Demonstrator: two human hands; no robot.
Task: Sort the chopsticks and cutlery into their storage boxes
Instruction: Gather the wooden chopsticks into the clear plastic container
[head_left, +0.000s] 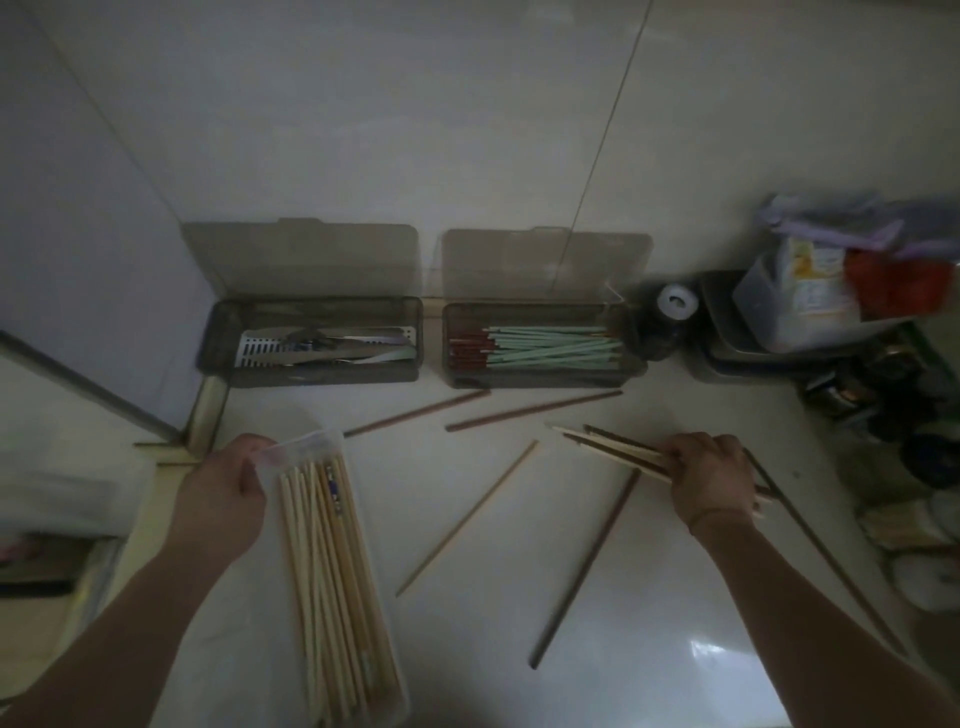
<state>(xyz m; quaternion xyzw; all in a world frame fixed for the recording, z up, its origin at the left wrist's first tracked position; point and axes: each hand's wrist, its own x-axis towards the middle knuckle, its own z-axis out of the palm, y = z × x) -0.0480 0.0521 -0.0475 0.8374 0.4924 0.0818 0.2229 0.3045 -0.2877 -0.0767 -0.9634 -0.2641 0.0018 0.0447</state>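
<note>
While left hand (228, 488) is gripping clear box (363, 597) rim, right hand (711, 480) is clutching chopstick bundle (613, 447), loose chopsticks (467, 519) lying on worktop (675, 649).

I see two bare forearms, no sleeves reaching into view. My right hand (712, 480) has a thin band round its wrist; my left hand (223, 499) wears nothing.

Dim, underexposed view with muted colour. A patch of glare lies on the glossy counter (727, 670) at lower right. Wide-angle distortion bends lines near the edges; the left margin is smeared and out of focus.
</note>
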